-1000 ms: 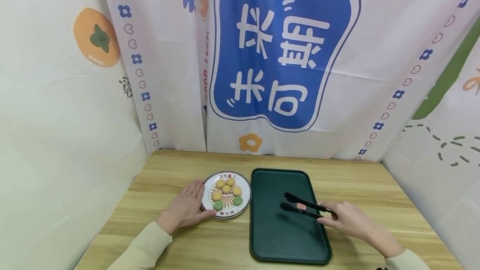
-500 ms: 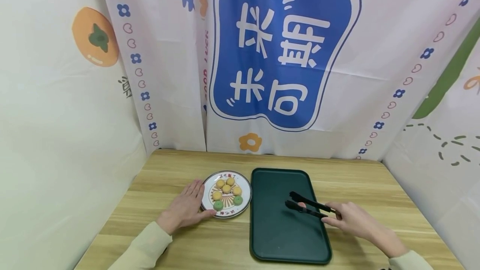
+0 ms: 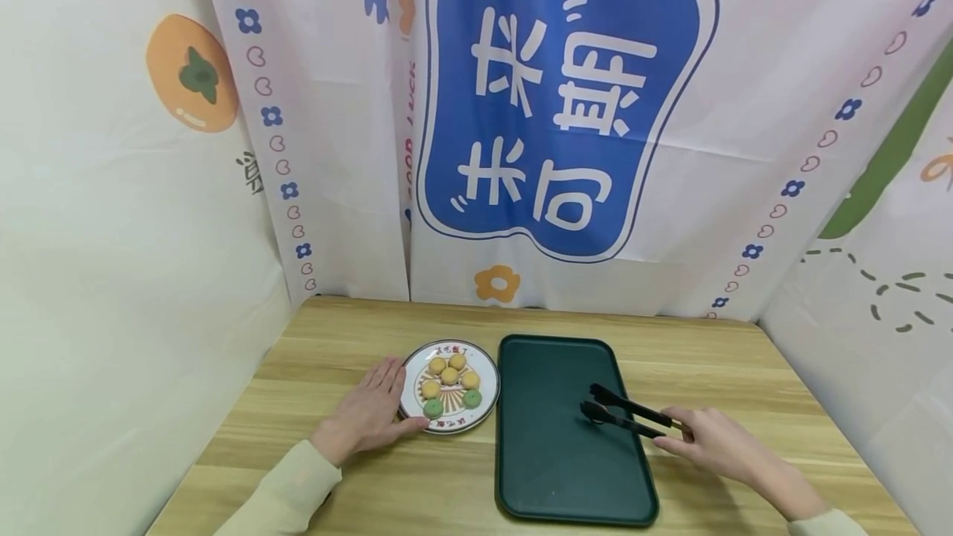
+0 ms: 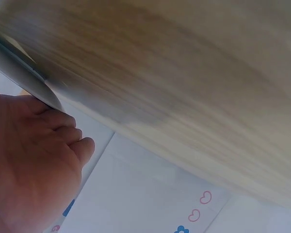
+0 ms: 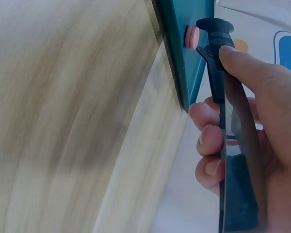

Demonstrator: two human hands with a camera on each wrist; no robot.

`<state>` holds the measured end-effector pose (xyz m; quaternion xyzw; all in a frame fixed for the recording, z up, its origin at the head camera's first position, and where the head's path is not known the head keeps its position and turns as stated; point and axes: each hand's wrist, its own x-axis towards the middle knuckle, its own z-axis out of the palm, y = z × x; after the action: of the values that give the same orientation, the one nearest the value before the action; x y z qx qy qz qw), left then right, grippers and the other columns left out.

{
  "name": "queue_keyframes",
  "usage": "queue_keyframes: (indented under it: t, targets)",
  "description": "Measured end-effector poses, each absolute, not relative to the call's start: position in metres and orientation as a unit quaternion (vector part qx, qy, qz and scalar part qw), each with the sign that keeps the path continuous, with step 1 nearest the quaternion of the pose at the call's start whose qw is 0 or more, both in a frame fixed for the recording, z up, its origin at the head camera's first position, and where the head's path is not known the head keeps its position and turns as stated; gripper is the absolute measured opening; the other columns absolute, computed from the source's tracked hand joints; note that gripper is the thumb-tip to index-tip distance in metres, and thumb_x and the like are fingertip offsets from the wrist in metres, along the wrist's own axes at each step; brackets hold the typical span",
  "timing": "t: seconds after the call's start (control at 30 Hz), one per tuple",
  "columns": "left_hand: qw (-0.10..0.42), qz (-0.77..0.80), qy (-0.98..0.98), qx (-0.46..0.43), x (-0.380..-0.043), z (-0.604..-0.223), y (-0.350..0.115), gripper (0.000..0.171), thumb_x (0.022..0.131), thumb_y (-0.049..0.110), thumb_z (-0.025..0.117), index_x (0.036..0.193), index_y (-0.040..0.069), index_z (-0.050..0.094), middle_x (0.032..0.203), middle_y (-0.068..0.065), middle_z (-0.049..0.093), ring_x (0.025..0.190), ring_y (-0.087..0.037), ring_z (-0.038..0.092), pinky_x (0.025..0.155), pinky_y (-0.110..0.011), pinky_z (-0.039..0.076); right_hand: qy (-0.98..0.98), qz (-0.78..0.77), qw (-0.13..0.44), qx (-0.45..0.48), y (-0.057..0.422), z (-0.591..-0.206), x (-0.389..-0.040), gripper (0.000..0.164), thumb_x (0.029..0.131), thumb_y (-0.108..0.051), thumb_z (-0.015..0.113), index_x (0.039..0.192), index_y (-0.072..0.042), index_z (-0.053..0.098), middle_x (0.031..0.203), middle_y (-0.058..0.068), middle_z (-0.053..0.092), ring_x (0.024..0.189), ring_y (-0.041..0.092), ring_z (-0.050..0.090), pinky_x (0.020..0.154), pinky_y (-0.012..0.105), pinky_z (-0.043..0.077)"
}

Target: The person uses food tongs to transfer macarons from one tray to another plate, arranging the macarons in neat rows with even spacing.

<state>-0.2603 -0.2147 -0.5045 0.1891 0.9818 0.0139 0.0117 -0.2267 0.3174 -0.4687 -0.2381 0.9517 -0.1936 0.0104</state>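
Observation:
My left hand (image 3: 370,412) rests against the left rim of a round white plate (image 3: 487,375), fingers extended and thumb at its lower edge. Several small yellow macarons (image 3: 449,375) lie on the plate, with two green macarons (image 3: 433,409) nearer the front. Black tongs (image 3: 633,407) are gripped in my right hand (image 3: 715,441), their tips parted above the dark green tray (image 3: 558,474). A pink macaron (image 5: 192,38) appears by the tong tips in the right wrist view, against the tray; whether they touch cannot be told. In the head view the tongs hide it.
The plate and tray stand side by side on a wooden table (image 3: 357,495). White printed cloth (image 3: 350,213) hangs behind the table's back edge, with more cloth walls on the left and right.
My right hand and the tongs have shifted rightward over the tray. The pink macaron, seen between the tong arms earlier, is hidden in the head view now. The left hand has stayed put.

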Motion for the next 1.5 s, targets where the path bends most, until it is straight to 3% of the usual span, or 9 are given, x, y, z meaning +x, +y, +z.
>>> queue_keyframes:
  t: [0.27,0.7,1.5]
  targets:
    - [0.014,0.020,0.982,0.187,-0.260,-0.504,-0.215,0.108,0.088,0.079,0.037,0.149,-0.009,0.029,0.160,-0.026,0.022,0.150,-0.039,0.021,0.124,-0.050,0.021,0.953,-0.177,0.008,-0.246,0.322,-0.472,-0.226,0.029,0.091,-0.046,0.066,0.101,-0.019,0.067,0.056,-0.019,0.043,0.046,-0.006,0.034,0.041,0.016,0.032]
    - [0.017,0.017,0.982,0.185,-0.262,-0.505,-0.214,0.110,0.087,0.082,0.035,0.150,-0.008,0.030,0.160,-0.025,0.023,0.150,-0.038,0.021,0.124,-0.050,0.022,0.950,-0.199,0.032,-0.239,0.321,-0.475,-0.226,0.023,0.093,-0.046,0.062,0.097,-0.024,0.063,0.056,-0.018,0.042,0.047,-0.005,0.034,0.041,0.016,0.032]
    - [0.017,0.019,0.983,0.183,-0.261,-0.504,-0.214,0.109,0.087,0.081,0.036,0.150,-0.008,0.030,0.160,-0.025,0.024,0.150,-0.038,0.021,0.124,-0.050,0.023,0.937,-0.208,-0.004,-0.280,0.315,-0.482,-0.226,0.018,0.096,-0.040,0.061,0.083,-0.029,0.056,0.057,-0.021,0.034,0.047,-0.008,0.026,0.042,0.012,0.026]
